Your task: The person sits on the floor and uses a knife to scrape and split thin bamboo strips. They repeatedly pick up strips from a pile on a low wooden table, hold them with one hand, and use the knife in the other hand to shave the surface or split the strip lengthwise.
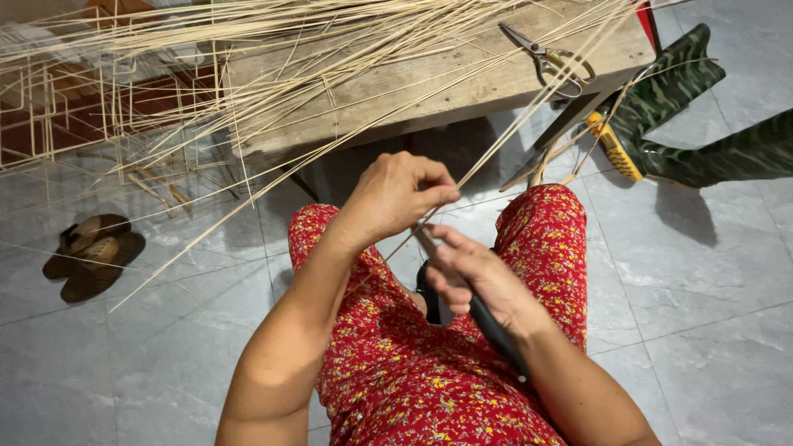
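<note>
A seated person in red floral trousers (429,372) works a thin pale strip of cane (529,107) over the lap. The left hand (396,194) has thumb and fingertips pressed together, pinching the strip where it meets the blade of a dark-handled knife (487,318); the right hand (479,277) is curled tight around that handle, which runs back along the forearm. From the pinch the strip rises up and to the right, crossing the edge of a rough wooden bench (396,91) set just in front of the knees. A loose sheaf of similar strips (248,58) fans across the bench and spills off its left side, over a pale wire frame (58,107). A pair of scissors (549,62) lies on the bench's right end. Brown sandals (91,252) sit on the grey tiled floor (702,289) to the left, and a green camouflage boot (669,91) lies to the right.
</note>
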